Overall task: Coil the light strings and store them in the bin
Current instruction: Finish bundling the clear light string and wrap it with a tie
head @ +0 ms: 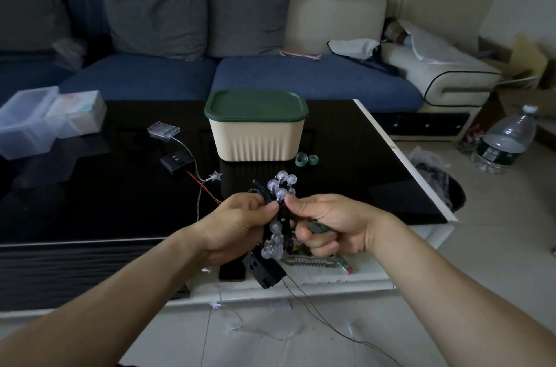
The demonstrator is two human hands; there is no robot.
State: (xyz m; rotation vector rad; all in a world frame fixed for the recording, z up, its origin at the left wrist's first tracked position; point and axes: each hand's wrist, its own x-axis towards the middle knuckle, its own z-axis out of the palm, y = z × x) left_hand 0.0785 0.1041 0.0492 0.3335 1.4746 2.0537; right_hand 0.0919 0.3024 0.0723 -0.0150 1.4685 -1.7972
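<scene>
While no writing reads clearly, left hand (pixel 237 226) gripping the coiled globe light string (pixel 278 216) at lower centre, right hand (pixel 326 225) pinching its top bulb, lidded cream bin (pixel 256 129) on the black desk (pixel 90 195) at centre frame

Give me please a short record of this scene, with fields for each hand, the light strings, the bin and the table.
left hand: grips the coiled bulb string
right hand: pinches the same bundle near its top; something green sits in its grip
bulb string battery box: hangs below the hands
star string: uncoiled on the black table, trailing toward the floor
bin: cream, green lid on, holds nothing visible
green ties: beside the bin
</scene>
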